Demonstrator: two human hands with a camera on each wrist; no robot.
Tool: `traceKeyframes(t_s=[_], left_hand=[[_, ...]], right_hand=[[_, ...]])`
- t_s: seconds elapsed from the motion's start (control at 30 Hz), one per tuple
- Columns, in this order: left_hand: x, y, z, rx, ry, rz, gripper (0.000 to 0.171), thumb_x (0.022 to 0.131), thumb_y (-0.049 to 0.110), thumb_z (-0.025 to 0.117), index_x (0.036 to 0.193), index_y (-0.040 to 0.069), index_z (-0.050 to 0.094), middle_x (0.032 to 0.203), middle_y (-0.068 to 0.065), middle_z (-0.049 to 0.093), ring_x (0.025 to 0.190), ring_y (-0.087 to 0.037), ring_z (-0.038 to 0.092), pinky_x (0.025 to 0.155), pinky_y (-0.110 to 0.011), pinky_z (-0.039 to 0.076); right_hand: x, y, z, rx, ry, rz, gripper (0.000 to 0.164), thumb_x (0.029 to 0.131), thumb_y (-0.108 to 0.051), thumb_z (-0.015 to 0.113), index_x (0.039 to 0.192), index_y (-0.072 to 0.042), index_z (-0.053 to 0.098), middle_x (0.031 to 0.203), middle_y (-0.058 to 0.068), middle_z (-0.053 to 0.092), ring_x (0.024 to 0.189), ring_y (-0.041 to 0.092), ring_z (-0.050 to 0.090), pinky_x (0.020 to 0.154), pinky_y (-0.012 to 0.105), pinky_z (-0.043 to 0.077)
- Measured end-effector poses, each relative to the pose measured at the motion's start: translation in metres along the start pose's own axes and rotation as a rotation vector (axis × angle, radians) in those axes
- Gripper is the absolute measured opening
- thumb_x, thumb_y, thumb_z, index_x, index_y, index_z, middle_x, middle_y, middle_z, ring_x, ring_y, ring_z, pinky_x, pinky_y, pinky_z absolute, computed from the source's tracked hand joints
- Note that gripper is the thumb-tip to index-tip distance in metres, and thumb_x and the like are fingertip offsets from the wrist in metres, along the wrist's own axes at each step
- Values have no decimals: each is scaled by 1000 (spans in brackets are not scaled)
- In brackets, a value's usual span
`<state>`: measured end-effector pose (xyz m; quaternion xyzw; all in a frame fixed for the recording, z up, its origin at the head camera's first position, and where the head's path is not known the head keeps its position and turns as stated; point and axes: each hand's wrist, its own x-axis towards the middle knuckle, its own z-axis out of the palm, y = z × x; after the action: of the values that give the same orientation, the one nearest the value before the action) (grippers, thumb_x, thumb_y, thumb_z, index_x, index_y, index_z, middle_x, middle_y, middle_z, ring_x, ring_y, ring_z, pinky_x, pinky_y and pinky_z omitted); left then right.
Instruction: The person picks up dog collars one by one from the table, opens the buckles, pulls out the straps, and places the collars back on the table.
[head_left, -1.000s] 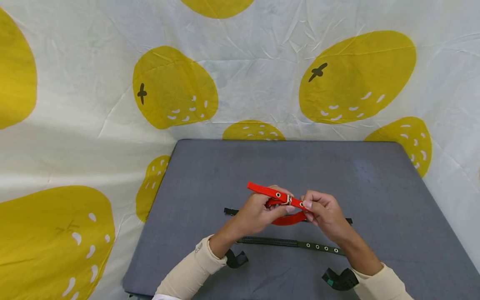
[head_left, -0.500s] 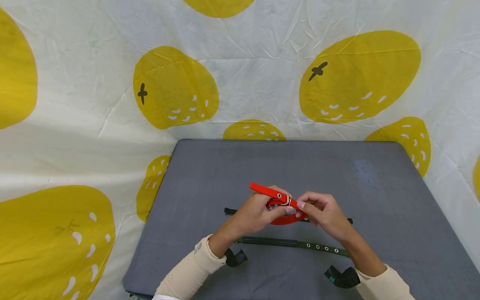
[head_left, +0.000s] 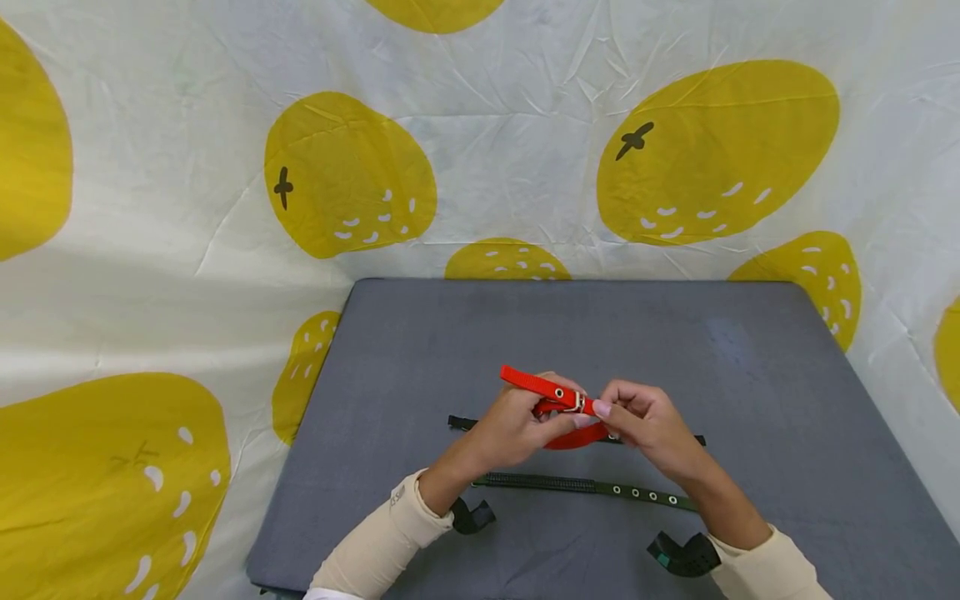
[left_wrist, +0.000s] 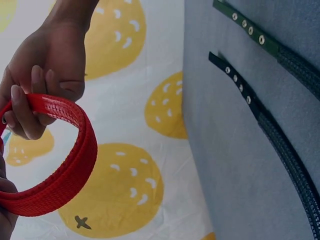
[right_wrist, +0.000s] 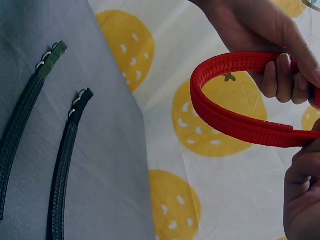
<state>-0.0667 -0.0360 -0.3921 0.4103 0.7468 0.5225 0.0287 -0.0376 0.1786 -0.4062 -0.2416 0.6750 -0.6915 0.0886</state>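
A red webbing collar (head_left: 573, 438), bent into a loop, is held up above the table in both hands. Its eyeleted tail (head_left: 528, 382) passes through a metal buckle (head_left: 579, 402) and points up to the left. My left hand (head_left: 517, 427) grips the collar by the buckle, thumb below it. Right of the buckle, my right hand (head_left: 651, 423) pinches the strap between thumb and fingers. The loop of the collar (left_wrist: 82, 155) shows a padded inner side in the left wrist view. In the right wrist view, fingers of the left hand (right_wrist: 285, 80) curl round the collar (right_wrist: 220, 120).
Below the hands, a green collar (head_left: 540, 482) with metal eyelets lies flat on the grey table (head_left: 570, 333). Behind it lies a black collar (head_left: 461, 422), partly hidden by the hands. A white cloth (head_left: 517, 167) printed with yellow fruit hangs behind and at the sides.
My right hand has shifted slightly left, closer to the buckle, and its thumb now covers the eyelet seen there before. The collar's tail has moved slightly right. My left hand stays nearly still.
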Motion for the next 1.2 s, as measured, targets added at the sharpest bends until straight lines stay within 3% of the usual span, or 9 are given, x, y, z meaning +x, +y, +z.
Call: traceKeyframes(t_s=[0.27,0.47,0.67,0.77,0.93,1.03,1.2], left_hand=[[1,20,-5,-30,-4,53,23,86,4,68,107,3,61,100,-6,63,73,-4,52,64,-16,47],[0,9,-4,-30,26,22,25,83,5,71,106,4,62,98,-5,64,71,-4,54,61,-16,47],[-1,3,-4,-22,24,9,23,86,16,70,106,9,63,95,1,64,65,-3,50,55,-16,45],[-2,2,-5,-10,20,7,22,87,18,69,107,10,63,95,2,63,63,-3,49,53,-17,44],[-3,0,-5,29,-29,-2,21,89,20,67,107,9,63,98,2,64,70,0,54,61,-15,48],[-3,-1,-4,55,-65,-18,22,91,22,65,109,10,63,99,2,64,72,3,56,65,-14,50],[-3,-2,-4,71,-93,-43,23,91,23,64,111,11,62,99,3,65,74,4,57,65,-13,49]], right_hand=[[2,1,3,117,-16,-95,20,95,8,41,78,0,48,60,5,39,45,18,27,40,31,25],[2,5,2,215,-25,-161,25,93,12,36,76,-3,47,59,6,36,45,17,25,37,27,21],[2,7,-1,236,-37,-184,26,92,15,33,76,-2,46,58,6,35,46,18,26,38,28,21],[1,7,-3,179,-17,-138,24,92,13,36,78,-1,48,60,8,39,48,20,29,39,31,24],[-3,9,-7,-30,-43,-17,19,94,8,42,88,-2,58,69,11,54,46,18,32,40,29,32],[-3,8,-8,-108,-72,-2,20,94,7,44,94,-2,61,73,10,58,45,16,35,39,28,35],[-2,5,-7,-126,-78,-5,20,94,7,45,97,-4,63,71,8,56,46,17,40,41,31,39]])
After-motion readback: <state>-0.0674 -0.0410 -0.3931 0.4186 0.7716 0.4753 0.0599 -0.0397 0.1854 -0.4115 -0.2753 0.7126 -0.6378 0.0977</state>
